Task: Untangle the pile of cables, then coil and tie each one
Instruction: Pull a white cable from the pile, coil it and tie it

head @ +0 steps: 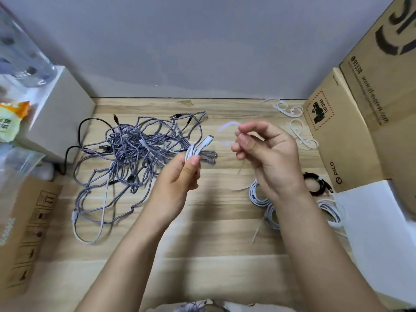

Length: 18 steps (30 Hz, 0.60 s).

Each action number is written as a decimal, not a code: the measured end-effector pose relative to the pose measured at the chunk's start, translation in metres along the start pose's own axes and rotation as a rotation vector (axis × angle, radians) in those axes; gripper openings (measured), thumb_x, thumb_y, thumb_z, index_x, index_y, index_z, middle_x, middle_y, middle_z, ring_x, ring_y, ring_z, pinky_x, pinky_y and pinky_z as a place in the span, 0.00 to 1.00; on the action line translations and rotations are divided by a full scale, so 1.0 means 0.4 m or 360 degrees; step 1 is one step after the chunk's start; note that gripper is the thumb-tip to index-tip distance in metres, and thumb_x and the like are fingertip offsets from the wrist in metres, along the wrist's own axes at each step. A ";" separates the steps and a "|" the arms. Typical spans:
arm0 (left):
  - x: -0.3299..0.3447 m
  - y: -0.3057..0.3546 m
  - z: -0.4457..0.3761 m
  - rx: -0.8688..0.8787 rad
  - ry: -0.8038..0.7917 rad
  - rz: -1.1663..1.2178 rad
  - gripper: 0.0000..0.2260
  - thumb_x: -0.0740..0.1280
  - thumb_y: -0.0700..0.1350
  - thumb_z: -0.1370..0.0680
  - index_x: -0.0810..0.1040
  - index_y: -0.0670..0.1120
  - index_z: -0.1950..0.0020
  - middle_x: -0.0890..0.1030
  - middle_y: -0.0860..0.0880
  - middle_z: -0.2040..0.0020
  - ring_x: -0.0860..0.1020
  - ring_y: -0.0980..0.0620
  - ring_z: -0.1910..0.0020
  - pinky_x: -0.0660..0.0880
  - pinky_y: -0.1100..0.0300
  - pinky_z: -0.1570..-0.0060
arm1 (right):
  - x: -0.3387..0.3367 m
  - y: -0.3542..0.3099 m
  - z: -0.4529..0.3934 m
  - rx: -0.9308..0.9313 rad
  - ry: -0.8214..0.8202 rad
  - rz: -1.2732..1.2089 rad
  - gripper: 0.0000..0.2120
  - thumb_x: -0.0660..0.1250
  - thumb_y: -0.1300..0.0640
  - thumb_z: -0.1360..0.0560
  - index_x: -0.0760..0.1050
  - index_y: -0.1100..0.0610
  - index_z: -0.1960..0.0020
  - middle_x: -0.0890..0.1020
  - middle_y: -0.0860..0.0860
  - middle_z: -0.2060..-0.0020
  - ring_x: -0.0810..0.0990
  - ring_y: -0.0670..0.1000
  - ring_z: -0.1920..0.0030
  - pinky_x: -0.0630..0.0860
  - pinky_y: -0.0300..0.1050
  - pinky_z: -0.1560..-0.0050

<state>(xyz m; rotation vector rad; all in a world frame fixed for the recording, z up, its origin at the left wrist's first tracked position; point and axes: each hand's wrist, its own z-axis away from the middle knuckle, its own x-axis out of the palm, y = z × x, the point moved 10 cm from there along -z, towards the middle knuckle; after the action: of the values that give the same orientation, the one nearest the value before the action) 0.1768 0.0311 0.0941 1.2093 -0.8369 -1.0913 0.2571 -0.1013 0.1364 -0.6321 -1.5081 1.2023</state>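
Above the table (202, 233), left hand (180, 174) grips a coiled white cable (198, 149), right hand (265, 149) pinches a blurred white tie (227, 126) — tying step, wrapping it round the coil next.

The table (216, 233) is pale wood with light tan grain bands; the tangled pile of cables (135, 152) is braided grey-purple with a fine speckled weave, with 1 plain black cable (74, 149) looping at its left edge; the folded cable (198, 149) in the left hand (180, 176) is white; the tie (227, 127) by the right hand (265, 149) is white, blurred; the loose ties (299, 131) are white; 1 coiled cable (315, 183) is black, the other coils (258, 194) white; the boxes (351, 131) are brown cardboard with black print and a red dashed-border label; the wall (202, 41) is plain grey.
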 end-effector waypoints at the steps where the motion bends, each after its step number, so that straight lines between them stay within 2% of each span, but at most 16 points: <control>1: -0.003 0.001 0.004 0.0047 0.0018 -0.0111 0.14 0.61 0.50 0.20 0.68 0.45 0.63 0.70 0.59 0.73 0.67 0.61 0.71 0.70 0.59 0.62 | 0.025 0.017 0.025 0.0107 -0.0065 -0.0190 0.06 0.71 0.64 0.38 0.82 0.54 0.67 0.81 0.49 0.69 0.78 0.45 0.72 0.71 0.34 0.72; 4: 0.006 0.013 0.036 0.0145 -0.0041 -0.0300 0.21 0.61 0.60 0.25 0.72 0.42 0.59 0.72 0.58 0.69 0.69 0.58 0.67 0.71 0.54 0.61 | 0.076 0.078 0.094 0.0322 -0.0103 -0.0442 0.05 0.68 0.64 0.39 0.82 0.56 0.67 0.80 0.51 0.69 0.72 0.44 0.76 0.66 0.32 0.77; 9: 0.028 0.043 0.088 0.0245 -0.0084 -0.0378 0.12 0.58 0.54 0.25 0.75 0.48 0.58 0.73 0.57 0.66 0.69 0.60 0.65 0.70 0.60 0.61 | 0.045 0.105 0.146 0.0266 0.0128 -0.0168 0.04 0.67 0.64 0.34 0.78 0.58 0.60 0.78 0.48 0.71 0.63 0.42 0.78 0.59 0.31 0.76; 12: 0.039 0.052 0.118 0.0266 -0.0139 -0.0344 0.09 0.57 0.53 0.25 0.72 0.52 0.60 0.75 0.63 0.67 0.70 0.63 0.66 0.68 0.69 0.64 | 0.034 0.084 0.170 0.0145 0.0170 0.0104 0.06 0.66 0.69 0.28 0.77 0.59 0.58 0.78 0.51 0.69 0.69 0.40 0.78 0.62 0.29 0.75; 15: 0.043 0.062 0.135 0.0309 -0.0154 -0.0341 0.11 0.57 0.54 0.25 0.72 0.50 0.60 0.75 0.63 0.67 0.70 0.63 0.67 0.68 0.69 0.65 | 0.027 0.056 0.188 -0.0011 0.0232 0.0350 0.05 0.68 0.68 0.28 0.77 0.59 0.59 0.80 0.50 0.68 0.75 0.39 0.73 0.68 0.28 0.71; 16: 0.042 0.061 0.136 0.0320 -0.0153 -0.0340 0.12 0.57 0.54 0.25 0.71 0.48 0.61 0.74 0.62 0.68 0.68 0.62 0.67 0.67 0.69 0.65 | 0.023 0.048 0.191 -0.0080 0.0244 0.0443 0.05 0.70 0.66 0.29 0.78 0.57 0.60 0.82 0.49 0.68 0.76 0.40 0.71 0.70 0.30 0.69; 18: 0.040 0.061 0.140 0.0350 -0.0150 -0.0344 0.14 0.58 0.54 0.21 0.69 0.47 0.62 0.72 0.60 0.68 0.66 0.61 0.68 0.65 0.66 0.66 | 0.018 0.035 0.201 -0.0211 0.0253 0.0718 0.04 0.72 0.58 0.30 0.79 0.52 0.62 0.82 0.52 0.69 0.77 0.50 0.69 0.73 0.40 0.66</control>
<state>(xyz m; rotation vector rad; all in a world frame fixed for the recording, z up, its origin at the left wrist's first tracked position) 0.1338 -0.0005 0.1277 1.4673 -0.9329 -1.2630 0.1774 -0.1189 0.1317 -1.1759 -1.3570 1.3545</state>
